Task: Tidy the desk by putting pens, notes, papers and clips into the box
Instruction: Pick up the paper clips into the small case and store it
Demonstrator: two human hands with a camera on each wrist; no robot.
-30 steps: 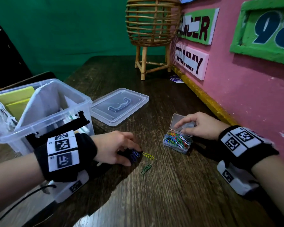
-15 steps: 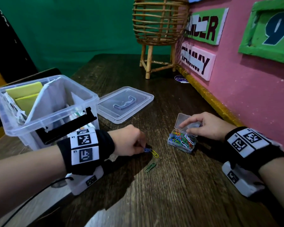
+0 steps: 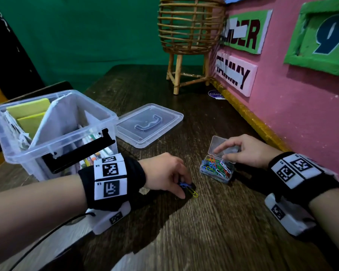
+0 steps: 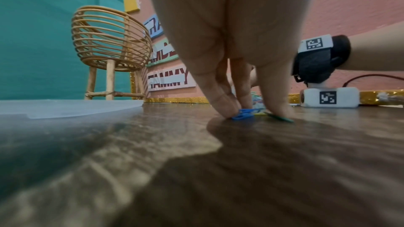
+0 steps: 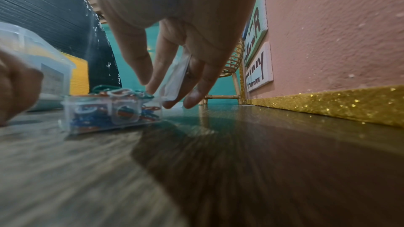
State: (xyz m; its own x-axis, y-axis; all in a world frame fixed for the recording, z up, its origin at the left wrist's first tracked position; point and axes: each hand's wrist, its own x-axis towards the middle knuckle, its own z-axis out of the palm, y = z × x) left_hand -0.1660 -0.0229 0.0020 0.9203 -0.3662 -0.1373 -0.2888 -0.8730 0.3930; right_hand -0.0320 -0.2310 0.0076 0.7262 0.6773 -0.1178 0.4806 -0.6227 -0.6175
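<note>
On the dark wooden desk my left hand (image 3: pixel 184 187) pinches blue paper clips (image 4: pixel 242 116) against the tabletop. A yellow clip (image 3: pixel 194 193) lies just beyond the fingertips, and one finger presses on a green clip (image 4: pixel 281 119). My right hand (image 3: pixel 225 151) holds up the hinged lid (image 5: pixel 176 75) of a small clear clip case (image 3: pixel 216 170), which is full of coloured clips. The big clear box (image 3: pixel 53 130) stands at the left, open, with yellow notes, papers and pens inside.
The box's clear lid (image 3: pixel 149 124) lies flat between the box and the clip case. A rattan basket stand (image 3: pixel 188 36) occupies the far end. A pink wall with signs and a gold strip (image 3: pixel 249 118) borders the desk's right edge.
My left hand has shifted right over the loose clips and closed its fingers on the blue ones. The green clip is now under the hand. The right hand has stayed on the case lid.
</note>
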